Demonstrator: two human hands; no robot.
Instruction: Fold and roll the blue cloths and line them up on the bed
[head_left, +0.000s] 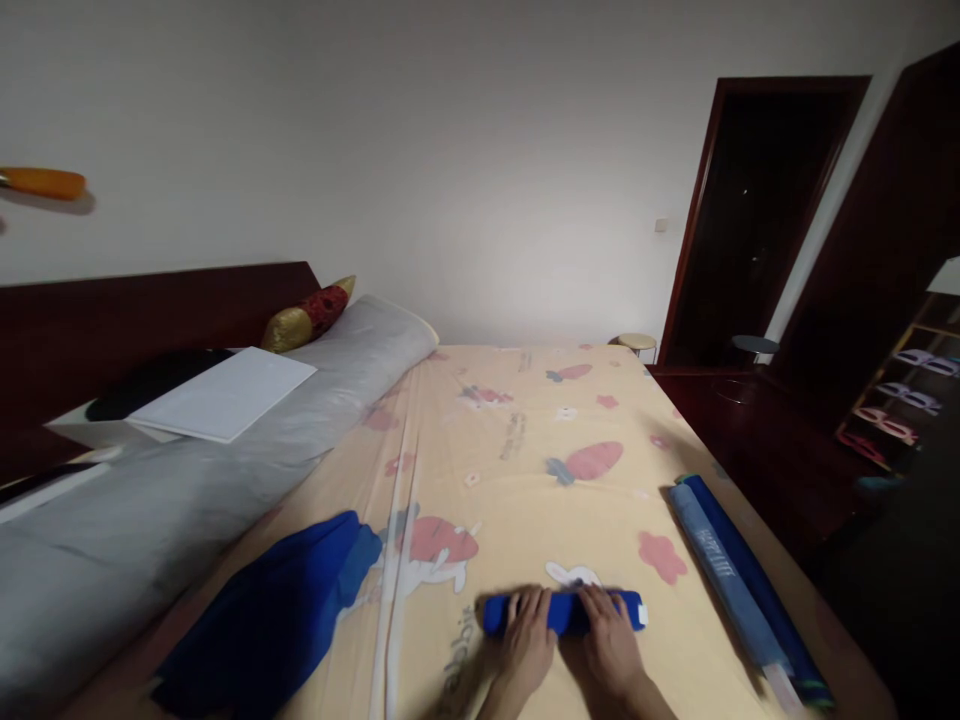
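A tightly rolled blue cloth (564, 611) lies across the near part of a bed covered by a yellow sheet (525, 440) printed with carrots and rabbits. My left hand (526, 640) presses on the roll's left half, fingers curled over it. Beside it, my right hand (611, 640) lies over the roll's right half the same way. A white tag shows at the roll's right end.
A loose blue garment (277, 610) is heaped at the near left. Two long blue rolls (739, 580) lie along the bed's right edge. A grey bolster (187, 490), white paper (225, 392) and a gold-red cushion (309, 313) sit at the headboard side. Dark wooden furniture stands right.
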